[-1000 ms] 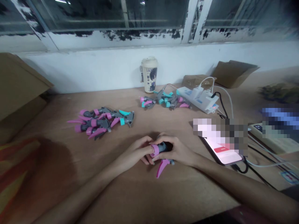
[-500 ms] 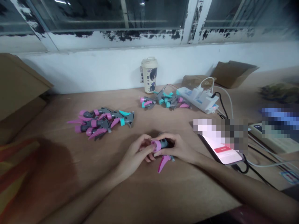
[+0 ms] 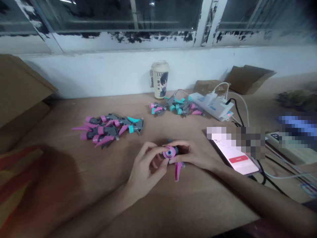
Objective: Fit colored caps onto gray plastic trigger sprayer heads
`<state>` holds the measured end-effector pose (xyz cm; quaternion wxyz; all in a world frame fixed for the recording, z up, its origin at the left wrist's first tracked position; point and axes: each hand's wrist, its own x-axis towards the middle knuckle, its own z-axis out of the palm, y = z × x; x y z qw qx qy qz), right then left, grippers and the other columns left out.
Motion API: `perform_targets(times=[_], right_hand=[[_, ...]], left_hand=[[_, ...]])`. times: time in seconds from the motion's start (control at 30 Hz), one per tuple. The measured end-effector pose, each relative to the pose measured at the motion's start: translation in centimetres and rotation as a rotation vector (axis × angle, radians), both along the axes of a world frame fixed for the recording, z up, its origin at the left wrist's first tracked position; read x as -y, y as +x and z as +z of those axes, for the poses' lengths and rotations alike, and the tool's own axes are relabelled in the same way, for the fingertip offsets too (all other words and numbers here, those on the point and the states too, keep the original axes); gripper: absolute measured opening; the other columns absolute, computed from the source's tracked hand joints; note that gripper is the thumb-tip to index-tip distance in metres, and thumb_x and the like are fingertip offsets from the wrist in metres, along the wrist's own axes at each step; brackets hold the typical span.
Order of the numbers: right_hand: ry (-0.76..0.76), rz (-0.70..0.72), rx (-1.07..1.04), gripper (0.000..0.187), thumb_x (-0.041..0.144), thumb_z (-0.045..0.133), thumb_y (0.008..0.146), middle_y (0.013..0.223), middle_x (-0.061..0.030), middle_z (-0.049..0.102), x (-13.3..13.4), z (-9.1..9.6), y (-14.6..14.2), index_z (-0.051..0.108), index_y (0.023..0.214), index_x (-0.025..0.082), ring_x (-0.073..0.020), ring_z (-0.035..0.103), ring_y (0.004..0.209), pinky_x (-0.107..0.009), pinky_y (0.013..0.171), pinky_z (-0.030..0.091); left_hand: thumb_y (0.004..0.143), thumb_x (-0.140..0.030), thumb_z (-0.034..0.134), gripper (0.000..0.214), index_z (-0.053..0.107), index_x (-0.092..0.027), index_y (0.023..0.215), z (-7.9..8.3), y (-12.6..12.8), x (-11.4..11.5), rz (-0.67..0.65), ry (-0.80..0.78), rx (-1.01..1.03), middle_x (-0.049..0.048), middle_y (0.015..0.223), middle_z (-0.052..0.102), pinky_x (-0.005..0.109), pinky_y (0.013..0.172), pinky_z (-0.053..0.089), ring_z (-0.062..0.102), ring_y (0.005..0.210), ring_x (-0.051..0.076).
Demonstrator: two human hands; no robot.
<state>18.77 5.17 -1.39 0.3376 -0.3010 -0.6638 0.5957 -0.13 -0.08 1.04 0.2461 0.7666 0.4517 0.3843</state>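
Trigger sprayer head (image 3: 177, 168), clasped in right hand (image 3: 198, 156) beside the phone (image 3: 235, 158), needs steadying while left hand (image 3: 145, 168) pinches its pink collar (image 3: 169, 153)

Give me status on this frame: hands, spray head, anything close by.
Right hand grips spray head. Left hand pinches its pink cap. Phone beside right wrist, pile of spray heads off to the left.
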Motion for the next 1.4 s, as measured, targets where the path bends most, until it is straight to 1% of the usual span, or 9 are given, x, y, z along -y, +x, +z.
perform_targets(times=[0.23, 0.53, 0.7, 0.83, 1.0, 1.1, 1.2, 1.33, 1.4], right_hand=[[0.007, -0.037, -0.032, 0.034, 0.024, 0.076, 0.065, 0.087, -0.0006, 0.065, -0.2, -0.4, 0.0, 0.067, 0.098, 0.021, -0.0135, 0.060, 0.083, -0.027, 0.075, 0.049], [-0.004, -0.056, 0.015, 0.033, 0.027, 0.078, 0.062, 0.086, -0.0014, 0.065, -0.3, -0.1, 0.3, 0.067, 0.092, 0.018, -0.0135, 0.059, 0.081, -0.027, 0.074, 0.048], [0.027, -0.040, 0.038, 0.031, 0.028, 0.077, 0.064, 0.084, -0.0003, 0.065, -0.2, -0.1, 0.2, 0.066, 0.091, 0.019, -0.0131, 0.059, 0.079, -0.026, 0.072, 0.048], [0.058, -0.081, 0.021, 0.030, 0.029, 0.076, 0.065, 0.086, -0.0011, 0.066, -0.1, -0.5, 0.0, 0.066, 0.092, 0.020, -0.0143, 0.060, 0.082, -0.028, 0.075, 0.048], [0.068, -0.124, 0.000, 0.031, 0.029, 0.075, 0.065, 0.091, -0.0023, 0.067, -0.1, -0.6, 0.0, 0.066, 0.094, 0.020, -0.0162, 0.061, 0.087, -0.031, 0.081, 0.048], [0.055, -0.123, 0.004, 0.030, 0.030, 0.074, 0.067, 0.091, -0.0020, 0.067, -0.2, -0.5, 0.0, 0.066, 0.094, 0.020, -0.0164, 0.062, 0.088, -0.031, 0.082, 0.048], [0.044, -0.129, 0.016, 0.031, 0.030, 0.075, 0.065, 0.090, -0.0018, 0.067, -0.1, -0.5, 0.0, 0.065, 0.093, 0.020, -0.0159, 0.061, 0.087, -0.030, 0.080, 0.048], [0.045, -0.117, 0.035, 0.032, 0.030, 0.076, 0.065, 0.087, -0.0014, 0.066, 0.0, -0.5, -0.1, 0.065, 0.093, 0.019, -0.0146, 0.060, 0.082, -0.028, 0.076, 0.048], [0.045, -0.106, 0.038, 0.032, 0.030, 0.077, 0.064, 0.085, -0.0007, 0.065, 0.1, -0.4, -0.1, 0.066, 0.092, 0.019, -0.0137, 0.059, 0.081, -0.027, 0.074, 0.048]], left_hand=[[0.083, -0.017, 0.052, 0.028, 0.061, -0.023, 0.109, -1.2, -0.1, 0.1, 0.039, 0.138, -0.078, 0.0032, 0.094, 0.045, 0.023, 0.061, 0.050, 0.054, 0.070, 0.009], [0.084, -0.021, 0.052, 0.030, 0.057, -0.026, 0.113, -1.4, -0.1, 0.2, 0.041, 0.195, -0.228, 0.0052, 0.101, 0.046, 0.028, 0.071, 0.052, 0.058, 0.088, 0.014], [0.082, -0.030, 0.055, 0.030, 0.054, -0.022, 0.111, -1.3, 0.2, 0.3, 0.087, 0.170, -0.318, 0.0061, 0.100, 0.050, 0.030, 0.062, 0.052, 0.060, 0.079, 0.017], [0.082, -0.026, 0.054, 0.027, 0.055, -0.022, 0.109, -1.0, 0.2, 0.0, 0.048, 0.124, -0.243, 0.0051, 0.099, 0.050, 0.030, 0.068, 0.052, 0.060, 0.078, 0.015], [0.082, -0.019, 0.055, 0.031, 0.056, -0.026, 0.112, -1.4, 0.0, -0.3, 0.019, 0.102, -0.157, 0.0048, 0.104, 0.046, 0.030, 0.080, 0.051, 0.058, 0.093, 0.015], [0.082, -0.020, 0.055, 0.036, 0.052, -0.028, 0.118, -2.0, 0.1, -0.3, 0.043, 0.079, -0.175, 0.0053, 0.110, 0.046, 0.031, 0.079, 0.052, 0.059, 0.092, 0.016], [0.081, -0.020, 0.056, 0.036, 0.051, -0.027, 0.116, -2.2, 0.2, -0.4, 0.043, 0.038, -0.173, 0.0057, 0.113, 0.045, 0.033, 0.077, 0.053, 0.060, 0.087, 0.016], [0.078, -0.012, 0.056, 0.032, 0.053, -0.024, 0.108, -1.6, 0.1, -0.7, 0.000, -0.018, -0.084, 0.0040, 0.109, 0.044, 0.030, 0.076, 0.052, 0.060, 0.080, 0.012], [0.078, -0.010, 0.055, 0.030, 0.055, -0.023, 0.104, -1.2, 0.0, -0.8, -0.033, -0.064, -0.024, 0.0031, 0.106, 0.043, 0.028, 0.076, 0.052, 0.059, 0.083, 0.012]])
